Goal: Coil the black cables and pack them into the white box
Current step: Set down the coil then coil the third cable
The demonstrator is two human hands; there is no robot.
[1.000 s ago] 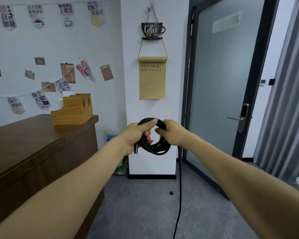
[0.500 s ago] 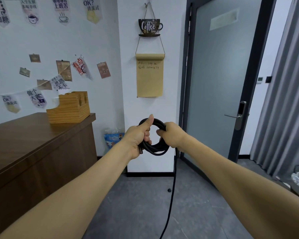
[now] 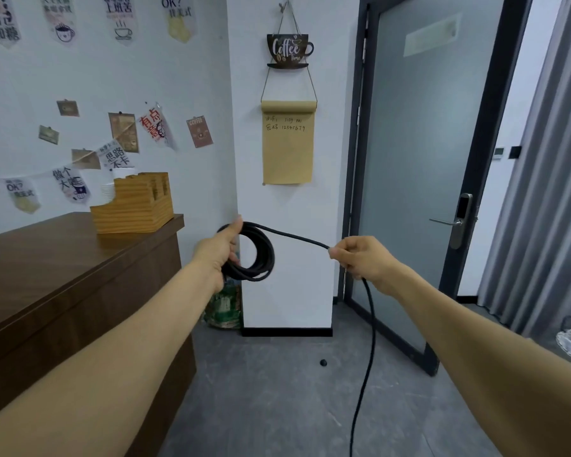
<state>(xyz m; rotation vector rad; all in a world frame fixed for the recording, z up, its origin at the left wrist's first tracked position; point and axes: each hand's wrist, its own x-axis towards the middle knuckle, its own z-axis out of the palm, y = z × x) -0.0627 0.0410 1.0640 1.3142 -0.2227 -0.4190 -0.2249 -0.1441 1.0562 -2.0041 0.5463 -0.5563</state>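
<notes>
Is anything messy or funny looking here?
Nothing looks broken or spilled. The black cable is only partly coiled: the left hand grips the loops, the right hand pinches a straight stretch, and the rest trails down to the floor. A small black thing lies there too; I can't tell what.

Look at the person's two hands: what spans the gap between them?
In the head view, a single straight stretch of black cable runs from the coil gripped by the left hand to the right hand, nothing else.

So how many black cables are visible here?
1: a black cable, coiled in the left hand, running through the right hand and trailing to the floor. Others may be out of view.
</notes>
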